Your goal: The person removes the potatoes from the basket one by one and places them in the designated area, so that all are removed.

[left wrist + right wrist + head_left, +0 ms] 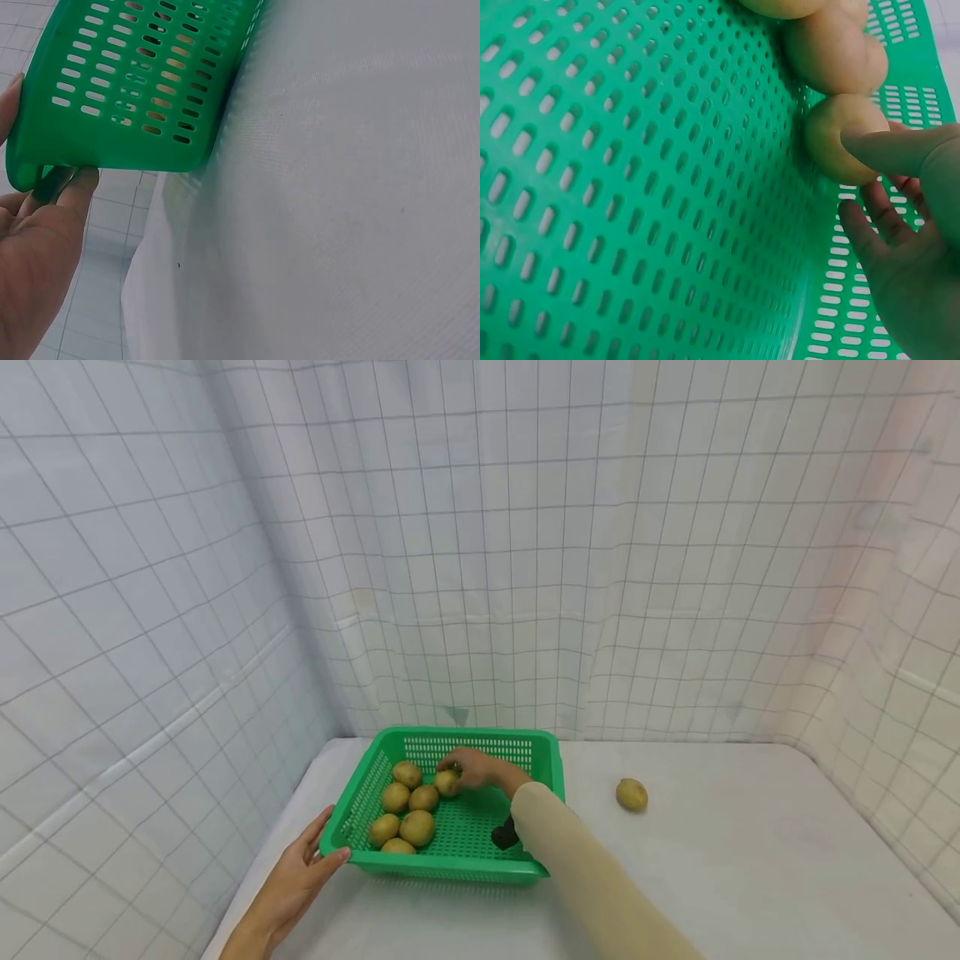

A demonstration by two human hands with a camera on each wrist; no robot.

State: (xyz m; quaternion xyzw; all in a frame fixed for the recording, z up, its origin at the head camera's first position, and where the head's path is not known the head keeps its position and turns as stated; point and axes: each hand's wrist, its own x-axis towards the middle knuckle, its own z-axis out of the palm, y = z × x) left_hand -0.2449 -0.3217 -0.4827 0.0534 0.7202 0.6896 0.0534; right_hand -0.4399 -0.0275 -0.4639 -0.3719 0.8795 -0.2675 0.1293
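A green plastic basket [457, 863] with slotted sides stands on the white-covered table. At its near left corner my left hand [288, 885] grips the rim, thumb at the front and fingers along the left side; the left wrist view shows fingers [79, 191] hooked under the rim. My right hand [477, 768] reaches inside and holds a potato [446, 783] near the back wall. In the right wrist view the thumb presses on that potato [829, 142], with fingers beyond it. Several more potatoes [417, 828] lie together in the basket's left half.
A lone potato [632, 794] lies on the table [720, 852] right of the basket. Gridded white curtains [495, 543] close off the back and both sides. A black device [505, 835] sits at my right wrist, over the basket floor.
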